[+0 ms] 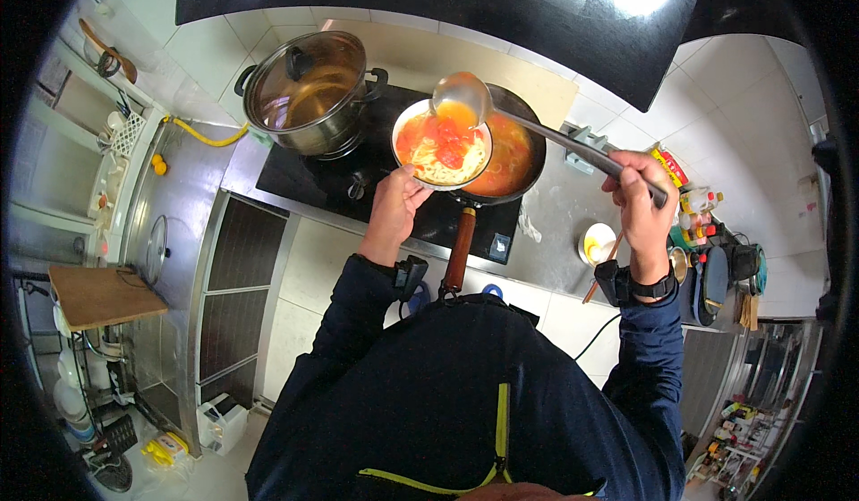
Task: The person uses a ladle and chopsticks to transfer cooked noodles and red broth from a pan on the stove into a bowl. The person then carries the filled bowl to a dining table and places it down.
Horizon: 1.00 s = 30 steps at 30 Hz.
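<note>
My left hand (396,209) grips the near rim of a white bowl (409,171) that holds noodles (429,159) topped with red tomato pieces (451,147). In my right hand (642,196) is the handle of a metal ladle (463,95). The ladle's head is tipped over the bowl's far side, with orange broth at its lip. Partly behind the bowl, a dark frying pan (533,177) with orange-red soup (507,159) sits on the black cooktop (288,172). Its wooden handle (460,253) points toward me.
A large lidded steel pot (312,95) stands on the left of the cooktop. The range hood (470,11) hangs above. On the right counter are a small white bowl (607,236) with yellow residue, chopsticks (590,291) and several bottles (698,200). A cutting board (100,298) lies far left.
</note>
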Available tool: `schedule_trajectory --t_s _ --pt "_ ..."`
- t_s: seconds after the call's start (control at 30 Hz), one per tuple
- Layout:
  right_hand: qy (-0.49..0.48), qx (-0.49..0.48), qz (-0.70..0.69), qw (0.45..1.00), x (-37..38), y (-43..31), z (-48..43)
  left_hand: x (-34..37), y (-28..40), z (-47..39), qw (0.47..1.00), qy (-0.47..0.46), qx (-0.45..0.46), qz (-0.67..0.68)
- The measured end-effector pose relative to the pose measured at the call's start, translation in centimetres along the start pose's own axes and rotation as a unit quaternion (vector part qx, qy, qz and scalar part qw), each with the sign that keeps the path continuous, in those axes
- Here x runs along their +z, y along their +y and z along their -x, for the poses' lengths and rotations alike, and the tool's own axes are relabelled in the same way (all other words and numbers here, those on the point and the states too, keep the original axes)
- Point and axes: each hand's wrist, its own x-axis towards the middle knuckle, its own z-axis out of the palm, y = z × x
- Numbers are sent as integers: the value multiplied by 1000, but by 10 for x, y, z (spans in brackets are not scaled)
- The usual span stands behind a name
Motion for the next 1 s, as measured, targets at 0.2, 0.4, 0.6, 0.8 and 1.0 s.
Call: schedule_trajectory --t_s 0.2,0.4,0.6,0.8,1.0 --pt "-97 -276 224 929 -16 1 7 4 0 1 1000 0 1 -4" --pt "100 75 -113 986 -6 21 12 6 -5 -2 1000 -2 7 14" --pt "219 205 -258 918 0 37 1 5 -7 -5 1000 3 17 18" --pt "176 169 -81 966 -7 77 -2 5 -3 -2 999 3 25 22" --pt "-97 -122 270 950 -7 94 -9 0 8 1 999 34 22 17"
